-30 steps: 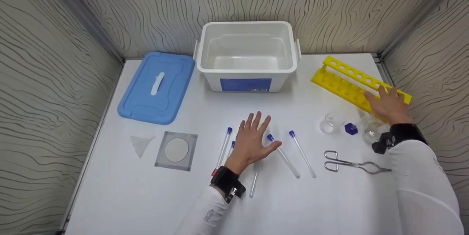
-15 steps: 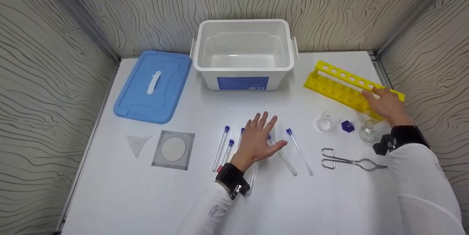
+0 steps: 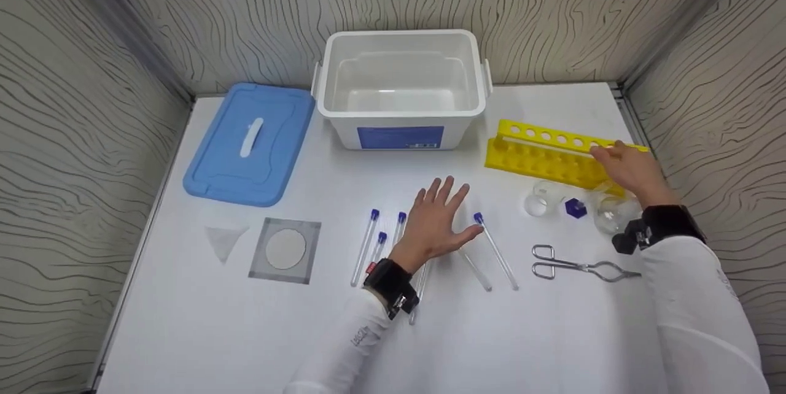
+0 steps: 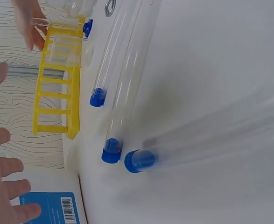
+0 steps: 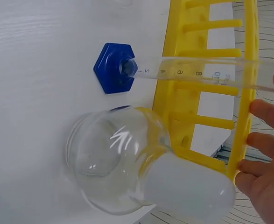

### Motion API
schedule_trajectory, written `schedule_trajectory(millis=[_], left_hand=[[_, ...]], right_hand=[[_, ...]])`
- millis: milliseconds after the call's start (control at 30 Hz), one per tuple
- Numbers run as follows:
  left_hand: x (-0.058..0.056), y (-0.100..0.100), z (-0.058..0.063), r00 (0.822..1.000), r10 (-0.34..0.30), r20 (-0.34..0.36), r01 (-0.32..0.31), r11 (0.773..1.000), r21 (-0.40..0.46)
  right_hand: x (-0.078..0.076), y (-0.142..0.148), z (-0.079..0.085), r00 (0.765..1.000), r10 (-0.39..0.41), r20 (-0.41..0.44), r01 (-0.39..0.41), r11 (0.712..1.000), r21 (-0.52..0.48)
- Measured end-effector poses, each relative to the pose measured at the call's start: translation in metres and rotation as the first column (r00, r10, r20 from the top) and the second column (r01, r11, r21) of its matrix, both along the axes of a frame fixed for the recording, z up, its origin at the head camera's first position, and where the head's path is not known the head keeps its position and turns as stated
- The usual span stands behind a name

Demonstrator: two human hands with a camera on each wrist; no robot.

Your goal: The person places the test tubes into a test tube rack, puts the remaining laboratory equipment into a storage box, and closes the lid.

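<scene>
A yellow test tube rack [image 3: 540, 164] stands at the right of the table. My right hand [image 3: 635, 174] is at its right end, and the fingertips rest on the top rail [image 5: 247, 93]. Beside that hand are a clear graduated cylinder [image 5: 188, 70] with a blue hexagonal base and a round glass vessel [image 5: 113, 154] with a frosted cap. My left hand [image 3: 431, 222], its fingers spread, is over several clear test tubes [image 3: 498, 253] with blue caps, partly hiding some. The left wrist view shows those fingers apart from the blue-capped tubes [image 4: 127, 93], holding nothing.
An open white box [image 3: 399, 116] stands at the back, its blue lid [image 3: 245, 142] lying to its left. Wire gauze [image 3: 285, 250] and a translucent cone-shaped piece [image 3: 224, 240] lie at left. Metal tongs [image 3: 586, 266] and a small beaker [image 3: 537, 200] are at right.
The rack has slid left and turned, its left end coming nearer the front, with my right hand moving along on it. My left hand has shifted slightly right above the tubes.
</scene>
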State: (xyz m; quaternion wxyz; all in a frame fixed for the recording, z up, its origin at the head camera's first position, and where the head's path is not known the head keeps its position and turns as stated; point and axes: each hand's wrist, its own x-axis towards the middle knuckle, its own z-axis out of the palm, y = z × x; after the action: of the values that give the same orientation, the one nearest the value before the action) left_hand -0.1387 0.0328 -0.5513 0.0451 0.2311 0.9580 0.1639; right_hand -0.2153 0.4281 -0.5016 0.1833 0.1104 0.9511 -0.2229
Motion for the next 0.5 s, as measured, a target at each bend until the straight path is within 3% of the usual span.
schedule_trajectory(millis=[233,500], left_hand=[[-0.01,0.002,0.002,0.997,-0.071,-0.03,0.068,0.994,-0.083],[-0.022,0.004,0.006,0.994,-0.103,-0.033,0.097,0.986,-0.133]], right_hand=[[-0.003,-0.009,0.0,0.998,0.055,-0.009,-0.055,0.999,0.0],[-0.004,-0.017,0.003,0.995,0.104,-0.007,-0.104,0.994,0.023]])
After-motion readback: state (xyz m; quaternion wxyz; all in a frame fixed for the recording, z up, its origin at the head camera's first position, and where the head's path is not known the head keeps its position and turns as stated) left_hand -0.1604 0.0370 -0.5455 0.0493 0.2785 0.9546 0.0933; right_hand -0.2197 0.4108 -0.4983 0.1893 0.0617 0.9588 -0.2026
